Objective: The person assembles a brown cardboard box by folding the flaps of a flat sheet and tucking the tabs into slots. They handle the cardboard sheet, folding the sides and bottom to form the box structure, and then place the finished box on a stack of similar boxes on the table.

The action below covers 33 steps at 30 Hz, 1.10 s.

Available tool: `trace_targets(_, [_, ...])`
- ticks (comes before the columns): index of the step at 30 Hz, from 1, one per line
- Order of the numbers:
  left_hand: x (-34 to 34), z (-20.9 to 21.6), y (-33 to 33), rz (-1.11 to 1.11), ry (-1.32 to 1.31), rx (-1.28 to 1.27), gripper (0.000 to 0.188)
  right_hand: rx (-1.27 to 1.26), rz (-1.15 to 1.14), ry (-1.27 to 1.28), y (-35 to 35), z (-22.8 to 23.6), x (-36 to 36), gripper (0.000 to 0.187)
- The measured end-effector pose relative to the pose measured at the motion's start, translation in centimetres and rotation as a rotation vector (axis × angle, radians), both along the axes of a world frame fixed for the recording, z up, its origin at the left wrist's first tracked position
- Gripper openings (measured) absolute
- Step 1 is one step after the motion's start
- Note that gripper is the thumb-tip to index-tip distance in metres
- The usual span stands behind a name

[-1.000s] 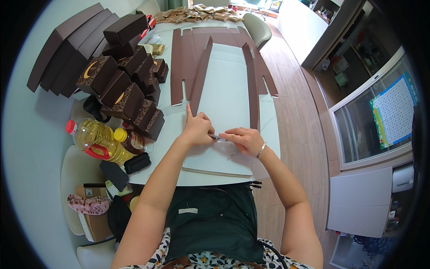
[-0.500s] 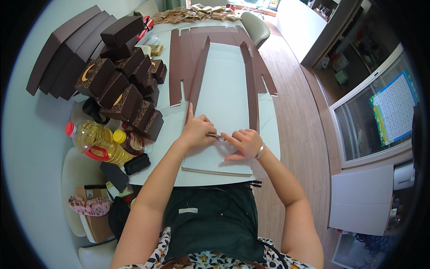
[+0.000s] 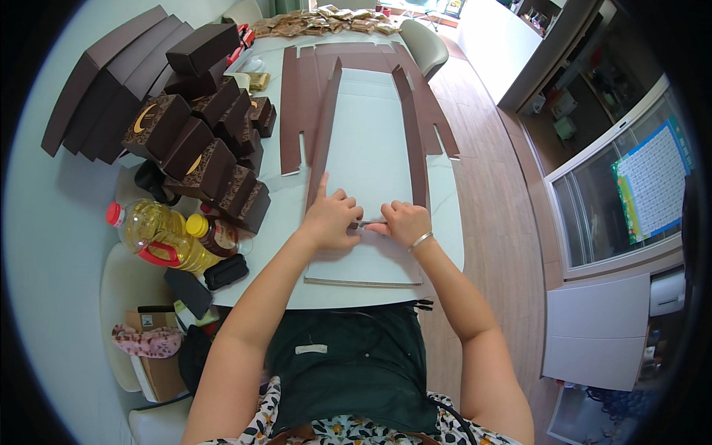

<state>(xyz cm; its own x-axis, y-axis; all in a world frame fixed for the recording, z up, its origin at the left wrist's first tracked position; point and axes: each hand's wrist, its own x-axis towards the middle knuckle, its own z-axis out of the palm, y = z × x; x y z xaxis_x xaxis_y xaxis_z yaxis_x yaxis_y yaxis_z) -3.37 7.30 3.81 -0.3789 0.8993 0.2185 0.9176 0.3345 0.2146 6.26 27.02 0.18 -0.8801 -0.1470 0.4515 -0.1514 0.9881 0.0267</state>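
Observation:
A long cardboard box blank [image 3: 371, 141], white inside with brown side walls raised, lies lengthwise before me on the brown sheets. My left hand [image 3: 331, 219] is at its near left part, index finger stretched along the left wall and the other fingers curled on a narrow dark strip, which looks like a folded tab of the box. From the right, my right hand [image 3: 405, 225] grips the strip's other end with curled fingers. Only a short dark piece shows between my hands. Nearest me, the white end panel [image 3: 363, 267] lies flat.
Flat brown cardboard sheets [image 3: 291, 111] lie beneath and beyond the box. Stacked dark boxes [image 3: 200, 52], an oil bottle [image 3: 152, 230] and a yellow-capped jar [image 3: 215, 236] stand at the left. Many small packets [image 3: 326, 22] cover the far table end. A chair [image 3: 424, 48] stands far right.
My right hand's pointing index finger has curled in, and the hand has closed around the strip. My left hand has shifted slightly right. The box has moved a little.

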Motion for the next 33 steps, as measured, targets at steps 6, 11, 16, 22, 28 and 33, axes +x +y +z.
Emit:
trace_targets(6, [0.4,-1.0,2.7,-0.039,-0.029,-0.018,0.028,-0.041,-0.142,-0.137,-0.4,0.6,-0.2,0.064])
trace_targets(11, [0.5,-1.6,3.4,-0.024,0.034,-0.035,0.018,-0.177,-0.124,-0.303,0.0,1.3,-0.5,0.063])
trace_targets(16, [0.5,-1.2,3.6,-0.003,-0.017,-0.070,0.011,-0.309,0.040,-0.488,0.5,2.7,-0.5,0.062])
trace_targets(22, [0.3,-1.8,3.6,0.023,-0.025,-0.111,0.013,-0.192,-0.022,-0.537,-0.4,3.9,-1.0,0.049])
trace_targets(28, [0.8,-0.6,3.5,0.051,-0.063,-0.145,0.022,-0.090,0.316,0.018,-4.0,4.2,5.0,0.043])
trace_targets(33, [1.1,-0.6,3.8,0.065,-0.090,-0.173,0.032,-0.019,0.350,-0.260,-6.2,2.0,9.0,0.027])
